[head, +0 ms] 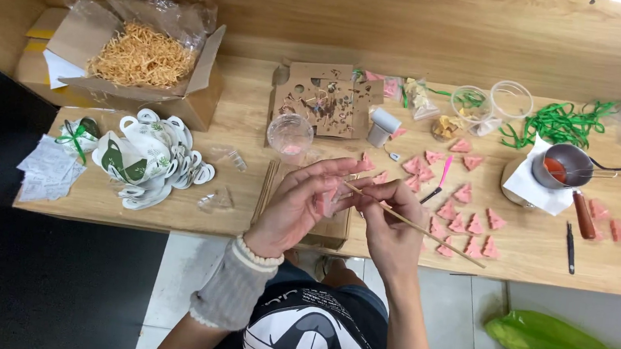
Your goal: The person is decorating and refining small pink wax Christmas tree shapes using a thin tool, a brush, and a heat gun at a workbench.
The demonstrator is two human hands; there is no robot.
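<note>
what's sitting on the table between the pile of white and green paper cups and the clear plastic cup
In the head view, between the paper cups and the clear plastic cup lies only a small crumpled clear wrapper on the wooden table.

Bare tabletop (246, 125) lies open between the white paper cut-outs (145, 157) and the clear cup (289, 132). Rightward passage is crowded by scattered pink tree shapes (468, 214); the metal pot (563, 166) and green ribbon (558, 124) block the far right.
</note>
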